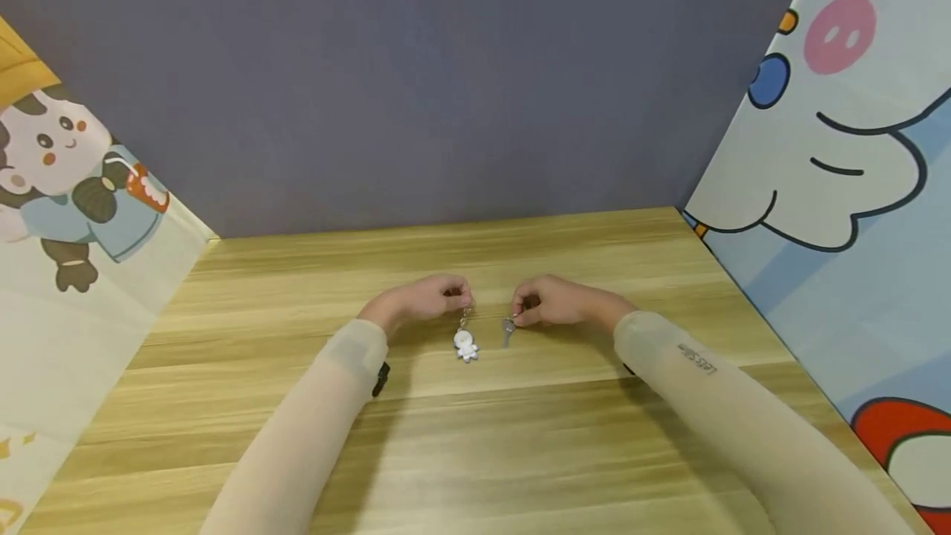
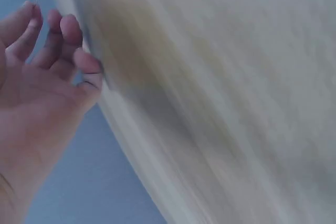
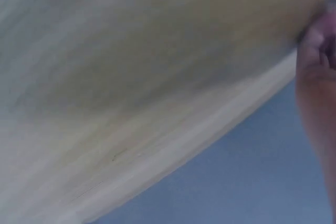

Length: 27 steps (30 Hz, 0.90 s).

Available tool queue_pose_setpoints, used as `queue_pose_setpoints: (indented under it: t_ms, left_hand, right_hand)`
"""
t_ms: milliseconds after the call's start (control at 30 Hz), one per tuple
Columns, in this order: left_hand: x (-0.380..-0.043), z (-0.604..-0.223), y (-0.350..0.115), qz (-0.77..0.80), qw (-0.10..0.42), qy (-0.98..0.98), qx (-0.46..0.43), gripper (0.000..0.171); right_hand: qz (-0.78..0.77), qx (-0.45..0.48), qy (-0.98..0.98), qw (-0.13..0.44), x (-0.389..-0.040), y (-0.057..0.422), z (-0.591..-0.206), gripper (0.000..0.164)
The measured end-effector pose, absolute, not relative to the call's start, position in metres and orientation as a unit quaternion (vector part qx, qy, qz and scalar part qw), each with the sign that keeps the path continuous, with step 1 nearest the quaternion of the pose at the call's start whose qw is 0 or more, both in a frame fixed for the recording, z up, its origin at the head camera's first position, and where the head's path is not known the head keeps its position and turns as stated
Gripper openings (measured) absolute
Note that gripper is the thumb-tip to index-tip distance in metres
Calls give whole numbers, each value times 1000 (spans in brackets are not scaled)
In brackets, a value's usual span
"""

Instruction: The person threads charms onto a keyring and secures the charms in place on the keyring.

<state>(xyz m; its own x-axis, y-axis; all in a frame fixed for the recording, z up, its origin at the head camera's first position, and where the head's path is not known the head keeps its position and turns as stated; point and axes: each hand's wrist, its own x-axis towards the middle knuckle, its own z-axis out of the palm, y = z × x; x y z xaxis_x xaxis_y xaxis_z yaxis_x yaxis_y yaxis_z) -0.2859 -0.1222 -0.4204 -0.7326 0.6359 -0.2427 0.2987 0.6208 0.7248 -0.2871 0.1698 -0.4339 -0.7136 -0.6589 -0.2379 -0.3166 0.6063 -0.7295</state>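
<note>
While the left grip (image 1: 425, 297) pinches a white figure keychain (image 1: 466, 344) by its chain (image 1: 464, 319), the right grip (image 1: 555, 301) pinches a key (image 1: 508, 327) near it, over the surface (image 1: 505, 444).

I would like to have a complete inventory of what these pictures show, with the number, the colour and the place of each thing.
chain: 1, silver, left of centre
figure charm: 1, white, at the chain's lower end
key: 1, grey, right of the charm
table: 1, light wood, below all these
back wall: 1, dark grey, beyond the table
left panel: 1, mostly white with a cartoon character, left side
right panel: 1, white and light blue with cartoon shapes, right side
black pieces: 2, black, by the cuffs, unclear
sleeves: 2, pale cream, on the forearms
left hand: 1, bare, pinching the chain's upper end
right hand: 1, bare, pinching the key's top
</note>
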Motion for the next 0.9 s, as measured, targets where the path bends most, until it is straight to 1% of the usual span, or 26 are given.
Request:
queue_pose_setpoints:
  t_ms: [67,133,233,300,433,533,633,733,900]
  left_hand:
    - [-284,-415,-124,362,232,861,272,23]
    - [-280,-407,-125,393,223,851,267,26]
    - [-276,-396,-126,461,230,821,245,30]
    - [-272,-387,-125,505,230,799,230,29]
    - [-264,-370,-122,568,216,764,219,24]
    - [-257,-357,-116,604,207,738,218,20]
    - [-249,-348,-110,624,203,721,222,18]
    - [-242,-343,-104,629,198,717,225,18]
    - [-232,-342,-97,628,191,720,225,19]
  right_hand:
    - [-364,-264,855,259,-287,172,-425,10]
    - [-400,-238,847,256,-286,175,-415,12]
    - [-461,-213,831,228,-284,180,-401,15]
    - [-492,-205,821,205,-283,182,-393,15]
    - [-525,-208,809,166,-280,182,-381,14]
    - [-546,-217,794,153,-277,179,-373,12]
    - [-575,-239,765,165,-275,176,-368,16]
    - [-611,-256,723,193,-271,173,-364,19]
    - [-657,-267,664,235,-265,170,-362,16]
